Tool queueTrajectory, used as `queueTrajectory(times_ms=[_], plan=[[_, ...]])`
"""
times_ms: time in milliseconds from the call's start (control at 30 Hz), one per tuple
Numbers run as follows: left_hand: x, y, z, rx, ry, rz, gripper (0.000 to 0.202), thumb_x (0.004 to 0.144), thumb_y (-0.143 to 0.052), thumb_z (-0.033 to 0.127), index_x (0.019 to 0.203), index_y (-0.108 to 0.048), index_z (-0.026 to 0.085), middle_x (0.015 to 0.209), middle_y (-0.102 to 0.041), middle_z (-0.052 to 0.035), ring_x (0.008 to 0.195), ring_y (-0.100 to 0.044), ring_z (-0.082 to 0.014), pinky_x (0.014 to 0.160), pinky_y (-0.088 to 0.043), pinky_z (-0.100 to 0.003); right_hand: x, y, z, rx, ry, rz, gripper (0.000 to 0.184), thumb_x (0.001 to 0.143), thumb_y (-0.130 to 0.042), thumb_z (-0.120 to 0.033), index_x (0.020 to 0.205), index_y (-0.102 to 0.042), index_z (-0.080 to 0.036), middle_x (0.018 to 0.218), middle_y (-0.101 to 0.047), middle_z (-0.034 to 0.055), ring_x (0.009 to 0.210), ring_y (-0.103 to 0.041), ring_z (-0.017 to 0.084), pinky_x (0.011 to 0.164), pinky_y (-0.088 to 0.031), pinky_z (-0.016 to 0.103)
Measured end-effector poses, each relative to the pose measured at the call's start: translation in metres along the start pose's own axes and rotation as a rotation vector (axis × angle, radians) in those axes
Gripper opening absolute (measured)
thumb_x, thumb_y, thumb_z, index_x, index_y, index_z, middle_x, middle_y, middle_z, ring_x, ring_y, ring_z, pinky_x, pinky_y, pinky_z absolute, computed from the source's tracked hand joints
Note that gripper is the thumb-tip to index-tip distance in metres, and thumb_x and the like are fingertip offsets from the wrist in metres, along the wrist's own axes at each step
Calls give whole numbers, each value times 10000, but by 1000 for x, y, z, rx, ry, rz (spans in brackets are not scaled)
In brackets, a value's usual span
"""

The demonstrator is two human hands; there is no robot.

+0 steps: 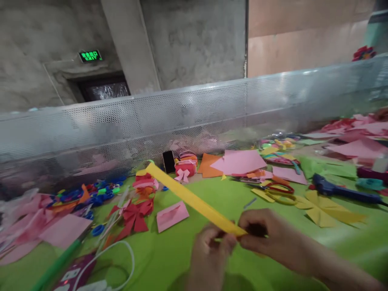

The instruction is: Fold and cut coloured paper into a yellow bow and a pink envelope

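Right now the near end of a long yellow paper strip (194, 200) is pinched by both the left hand (209, 252) and right hand (266, 238), above the green table (212, 190). If pulled hard, it could be torn or bent.

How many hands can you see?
2. The left hand and the right hand are low in the middle, both pinching the near end of a long yellow strip over the green table. No other hands show.

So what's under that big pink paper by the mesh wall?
An orange sheet pokes out from under the big pink paper. Small colored scraps show at its front edge; anything further beneath is covered.
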State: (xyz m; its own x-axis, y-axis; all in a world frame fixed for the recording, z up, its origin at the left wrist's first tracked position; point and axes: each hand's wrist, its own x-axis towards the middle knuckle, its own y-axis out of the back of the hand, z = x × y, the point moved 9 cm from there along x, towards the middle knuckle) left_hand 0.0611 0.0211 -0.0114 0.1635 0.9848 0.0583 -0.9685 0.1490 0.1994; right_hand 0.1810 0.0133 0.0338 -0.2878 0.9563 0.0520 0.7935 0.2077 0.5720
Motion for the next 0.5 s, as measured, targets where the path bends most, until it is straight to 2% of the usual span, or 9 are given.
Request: queueTrajectory(times_ms=[33, 67, 133, 233, 300, 367, 433, 500], plan=[[8, 9, 5, -23, 24, 23, 222, 747, -616, 386, 703, -681, 178, 652, -637, -26, 616, -578, -140, 559, -447, -217, 9, -7, -5, -18, 24, -22, 154, 735, -556, -269, 616, -528, -174, 523, -393, -57, 498, -355, 84, 457, -267, 205], [15, 20, 8, -61, 55, 56, 197, 745, -627, 342, 667, -666, 166, 628, -633, -19, 594, -573, -128, 558, -453, -209, 17, -10, -6, -74, 49, -30, 178, 767, -544, -284, 632, -554, -168, 526, -436, -52, 498, -390, 82, 456, -289, 197], [28, 39, 11, -155, 96, 93, 178, 773, -607, 309, 711, -647, 146, 682, -665, -36, 609, -610, -140, 506, -474, -212, 31, 2, 5, -256, 56, 15, 233, 847, -484, -296, 704, -612, -164, 595, -559, -26, 551, -496, 92, 506, -370, 191], [43, 57, 0, -303, 200, 153, 71, 775, -630, 207, 788, -613, 139, 690, -680, -38, 570, -641, -141, 448, -496, -206, 43, 65, 50, -494, -86, 206, 246, 907, -423, -222, 806, -633, -143, 788, -643, 39, 748, -582, 139, 695, -444, 262], [48, 59, -11, -380, 270, 167, 11, 798, -596, 126, 793, -603, 133, 689, -683, -40, 556, -646, -125, 497, -537, -214, 42, 111, 86, -627, -227, 316, 203, 914, -445, -221, 887, -616, -114, 898, -632, 77, 842, -587, 175, 765, -457, 347], [51, 57, -17, -410, 307, 148, 84, 806, -560, 52, 786, -604, 121, 710, -688, -54, 589, -660, -125, 587, -573, -247, 42, 138, 117, -721, -321, 327, 188, 883, -537, -287, 969, -593, -129, 965, -616, 54, 858, -595, 172, 766, -484, 371], [51, 56, -21, -419, 324, 135, 156, 771, -558, -32, 799, -613, 112, 720, -692, -61, 629, -674, -137, 648, -585, -272, 45, 142, 136, -777, -335, 288, 205, 879, -550, -304, 1001, -590, -145, 989, -616, 47, 854, -602, 165, 760, -500, 361], [49, 59, -25, -426, 341, 150, 217, 729, -567, -90, 800, -622, 108, 716, -696, -61, 633, -677, -139, 651, -586, -260, 49, 134, 143, -816, -310, 281, 221, 877, -555, -290, 1042, -582, -145, 972, -622, 40, 841, -609, 162, 758, -505, 364]])
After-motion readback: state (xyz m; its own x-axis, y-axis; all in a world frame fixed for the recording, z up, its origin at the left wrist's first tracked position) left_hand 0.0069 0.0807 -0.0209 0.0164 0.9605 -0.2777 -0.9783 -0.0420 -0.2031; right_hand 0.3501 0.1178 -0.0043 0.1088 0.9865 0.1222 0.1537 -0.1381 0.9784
